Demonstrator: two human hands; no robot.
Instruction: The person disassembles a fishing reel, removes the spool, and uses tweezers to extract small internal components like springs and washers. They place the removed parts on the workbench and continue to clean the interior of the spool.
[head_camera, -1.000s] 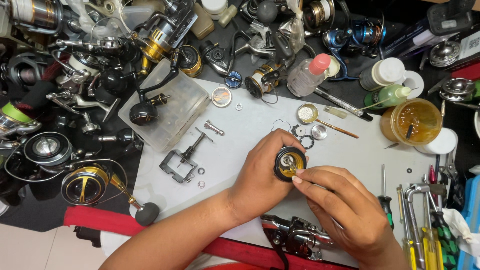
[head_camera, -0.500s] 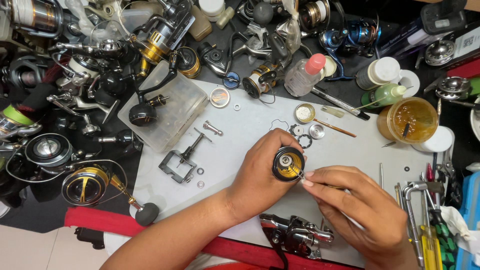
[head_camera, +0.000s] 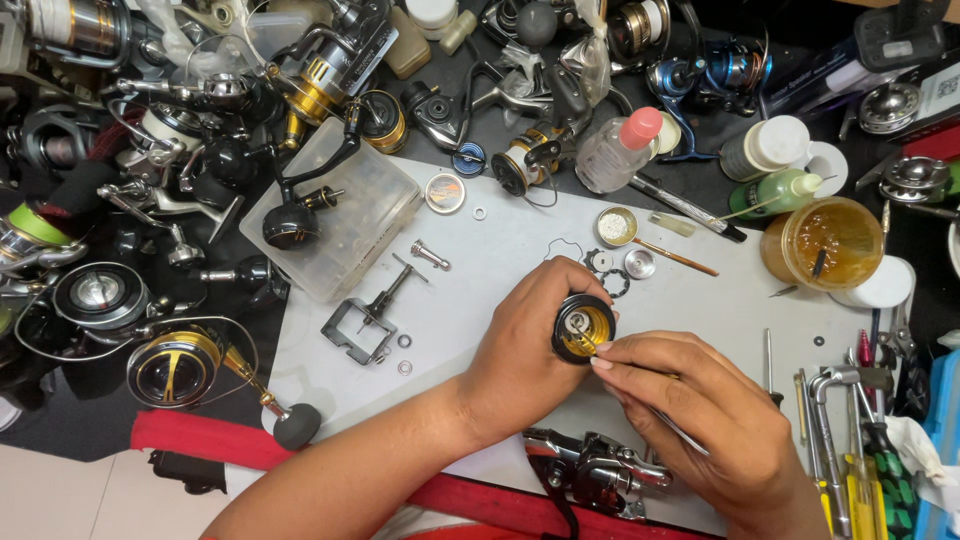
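Two hands at work on a black-and-gold reel spool, on the worktop's pale mat.

Nearest, below the spool (head_camera: 583, 328), lies a dismantled reel body (head_camera: 598, 472). The left hand (head_camera: 530, 345) is clenched round the spool's rim; the right hand (head_camera: 700, 420) pinches a thin tool into its bore. The spool appears rigid, light and smooth, best held by the rim. Beyond it lie small washers (head_camera: 610, 272), then an amber jar (head_camera: 822, 243).

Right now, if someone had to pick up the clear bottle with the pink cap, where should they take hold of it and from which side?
Probably the clear bottle by its wide body, from above. It lies tilted on its side, pink cap pointing up-right. A reel crowds its left and a black pen lies just below, so the sides are cramped; the smaller cap offers less hold.
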